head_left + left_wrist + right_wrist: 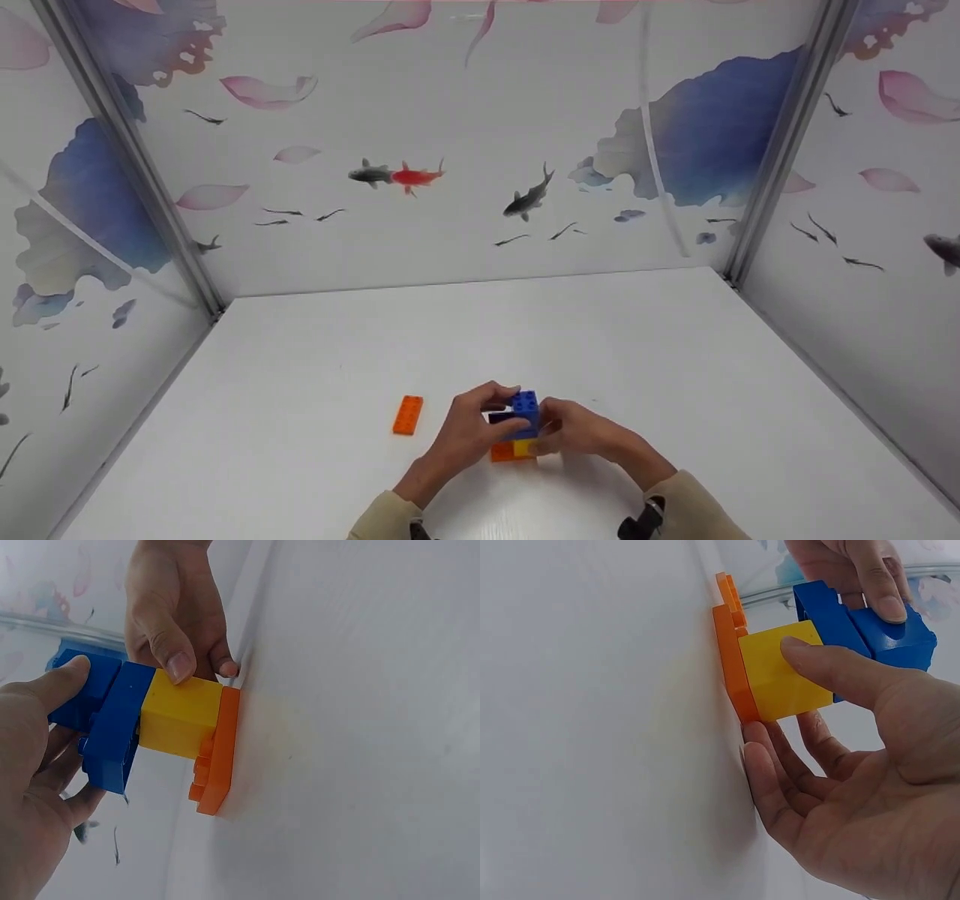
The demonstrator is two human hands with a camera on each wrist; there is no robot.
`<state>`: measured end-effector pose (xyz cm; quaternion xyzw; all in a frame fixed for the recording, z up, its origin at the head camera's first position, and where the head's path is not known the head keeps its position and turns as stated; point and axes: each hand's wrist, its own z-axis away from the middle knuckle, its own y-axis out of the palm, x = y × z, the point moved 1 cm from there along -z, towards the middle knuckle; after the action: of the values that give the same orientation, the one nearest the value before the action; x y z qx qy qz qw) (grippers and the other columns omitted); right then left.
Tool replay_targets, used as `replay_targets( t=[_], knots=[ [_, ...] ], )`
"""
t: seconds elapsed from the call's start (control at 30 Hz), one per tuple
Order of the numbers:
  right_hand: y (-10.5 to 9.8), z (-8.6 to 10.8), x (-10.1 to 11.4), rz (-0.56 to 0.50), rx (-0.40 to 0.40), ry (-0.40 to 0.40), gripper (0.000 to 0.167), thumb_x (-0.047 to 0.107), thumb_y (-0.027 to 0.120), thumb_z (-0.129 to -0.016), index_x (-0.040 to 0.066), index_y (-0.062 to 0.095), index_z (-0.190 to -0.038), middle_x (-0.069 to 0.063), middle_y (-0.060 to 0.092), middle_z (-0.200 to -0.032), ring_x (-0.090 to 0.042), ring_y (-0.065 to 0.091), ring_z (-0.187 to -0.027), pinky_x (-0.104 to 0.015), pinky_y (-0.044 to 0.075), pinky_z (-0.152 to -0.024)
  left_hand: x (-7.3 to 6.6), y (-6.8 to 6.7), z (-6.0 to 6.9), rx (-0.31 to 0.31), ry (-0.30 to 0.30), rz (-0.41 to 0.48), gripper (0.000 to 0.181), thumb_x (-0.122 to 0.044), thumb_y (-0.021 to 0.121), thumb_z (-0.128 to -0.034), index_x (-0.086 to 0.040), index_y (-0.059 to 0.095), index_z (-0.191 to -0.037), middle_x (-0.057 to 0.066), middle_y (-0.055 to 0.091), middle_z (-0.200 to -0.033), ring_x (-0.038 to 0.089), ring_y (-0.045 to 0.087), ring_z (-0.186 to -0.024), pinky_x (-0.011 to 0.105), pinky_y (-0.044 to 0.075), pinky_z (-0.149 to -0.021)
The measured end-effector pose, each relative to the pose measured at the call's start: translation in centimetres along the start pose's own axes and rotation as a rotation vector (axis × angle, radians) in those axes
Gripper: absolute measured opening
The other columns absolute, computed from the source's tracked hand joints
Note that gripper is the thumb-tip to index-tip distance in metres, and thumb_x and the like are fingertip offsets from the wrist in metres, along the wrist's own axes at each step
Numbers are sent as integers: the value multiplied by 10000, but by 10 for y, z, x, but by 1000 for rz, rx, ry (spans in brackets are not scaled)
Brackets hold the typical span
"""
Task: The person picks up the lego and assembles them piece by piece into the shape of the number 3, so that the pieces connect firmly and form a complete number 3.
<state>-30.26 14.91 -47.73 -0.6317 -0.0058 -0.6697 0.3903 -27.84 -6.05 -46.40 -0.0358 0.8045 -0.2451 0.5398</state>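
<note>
A stack of blocks stands on the white table: an orange plate (pixel 222 757) lowest, a yellow block (pixel 180 712) on it, a longer blue block (pixel 116 731) above that, and a smaller blue block (pixel 526 402) on top. The left hand (pixel 474 421) pinches the top blue block, its thumb on the near face and its fingers behind. The right hand (pixel 581 429) holds the yellow block, thumb against one face in the right wrist view, other fingers around the far side. The longer blue block overhangs the yellow one toward the left.
A second orange plate (pixel 407 415) lies on the white table (pixel 315 360) to the left of the hands. Printed panels with fish and petals (pixel 450 240) enclose the table at the back and both sides, with metal posts at the corners.
</note>
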Motion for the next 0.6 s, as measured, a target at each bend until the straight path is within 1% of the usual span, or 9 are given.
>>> replay_targets(
  t=[0.1,0.17,0.33,0.4,0.6],
  knots=[
    [0,-1,0,-9,2,-4,382,217,791,-859,65,578,-1137,-66,628,-1075,-196,563,-944,-369,525,-912,0,-2,-1,1,25,-9,309,-301,753,-891,-131,667,-1134,61,706,-1253,191,708,-1065,317,580,-940],
    [0,-2,0,-13,4,-8,386,212,792,-859,60,574,-1140,-67,626,-1074,-197,559,-941,-357,524,-902,1,-3,-2,1,27,-3,293,-305,756,-890,-130,668,-1107,62,707,-1265,186,712,-1049,321,582,-939],
    [0,-3,0,-2,2,11,397,228,799,-854,76,581,-1149,-58,626,-1075,-195,562,-947,-357,536,-916,4,-2,-2,-4,-17,30,306,-336,757,-892,-147,677,-1120,47,714,-1223,160,698,-1028,309,580,-940],
    [0,-4,0,5,1,18,402,234,802,-851,80,580,-1149,-60,623,-1075,-199,566,-946,-360,543,-914,5,-2,-3,-6,-25,39,315,-340,757,-892,-148,681,-1130,48,713,-1205,161,694,-1025,321,579,-946],
    [1,-5,-2,5,4,17,415,234,811,-840,77,572,-1141,-67,619,-1075,-204,572,-949,-378,558,-918,6,-2,-2,14,-49,65,317,-341,759,-891,-160,675,-1136,45,702,-1259,166,682,-1035,340,577,-953]
  ],
)
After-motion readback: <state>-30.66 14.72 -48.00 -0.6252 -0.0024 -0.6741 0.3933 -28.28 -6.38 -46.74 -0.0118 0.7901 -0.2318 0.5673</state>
